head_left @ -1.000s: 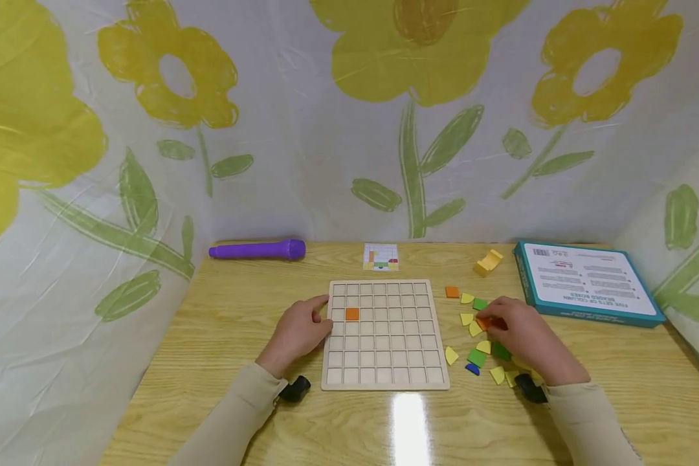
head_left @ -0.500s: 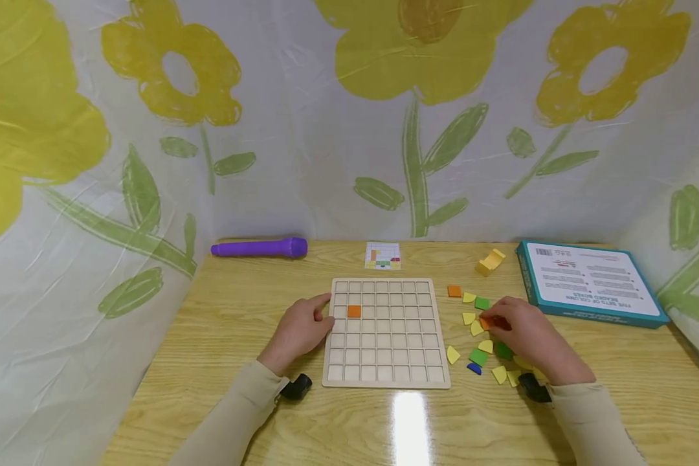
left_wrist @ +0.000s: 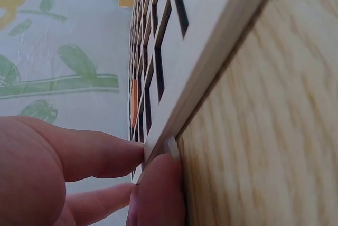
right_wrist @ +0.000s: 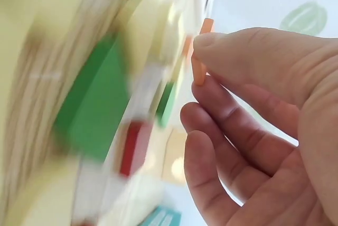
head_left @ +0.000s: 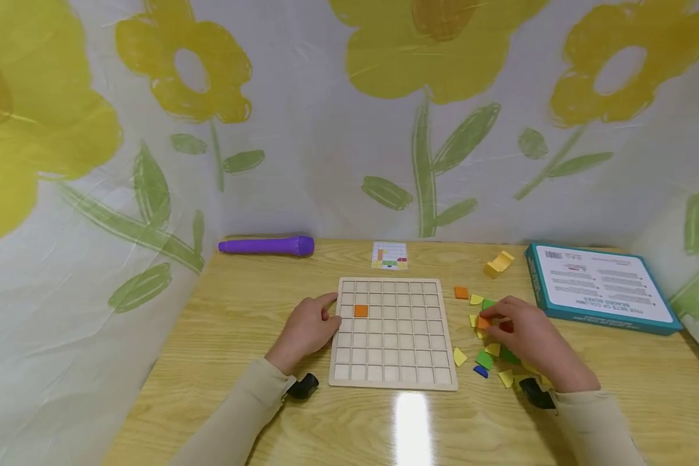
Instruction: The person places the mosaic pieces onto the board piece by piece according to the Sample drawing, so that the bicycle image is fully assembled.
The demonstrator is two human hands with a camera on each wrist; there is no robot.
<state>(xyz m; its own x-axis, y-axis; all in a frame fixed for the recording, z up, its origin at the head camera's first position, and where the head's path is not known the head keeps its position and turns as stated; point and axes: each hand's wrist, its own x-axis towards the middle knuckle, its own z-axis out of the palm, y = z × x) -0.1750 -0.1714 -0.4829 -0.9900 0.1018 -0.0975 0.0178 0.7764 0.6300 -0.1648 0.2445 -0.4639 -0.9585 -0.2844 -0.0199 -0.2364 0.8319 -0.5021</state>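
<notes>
In the head view a wooden grid board point(head_left: 402, 333) lies mid-table, with one orange square tile point(head_left: 361, 311) in a cell near its upper left. My left hand point(head_left: 307, 327) holds the board's left edge; up close, its thumb and fingertips point(left_wrist: 161, 178) meet at that wooden edge. At the right, my right hand point(head_left: 527, 330) pinches another orange square tile point(right_wrist: 202, 52) between thumb and index finger, its other fingers curled loosely below. That hand is over scattered yellow quarter-round pieces point(head_left: 459, 356) and green square tiles point(head_left: 484, 359), hiding some of them.
Behind the board lies a small pattern card point(head_left: 389, 255), with a purple microphone-shaped object point(head_left: 268, 246) to its left. A yellow curved block point(head_left: 498, 264) and a teal box point(head_left: 602, 285) are at the back right. A blue half-round piece point(head_left: 481, 371) lies near the board.
My right hand has drawn the orange tile slightly up from among the loose pieces, tilting it. My left hand stays at the board's edge. The whole view has shifted a little.
</notes>
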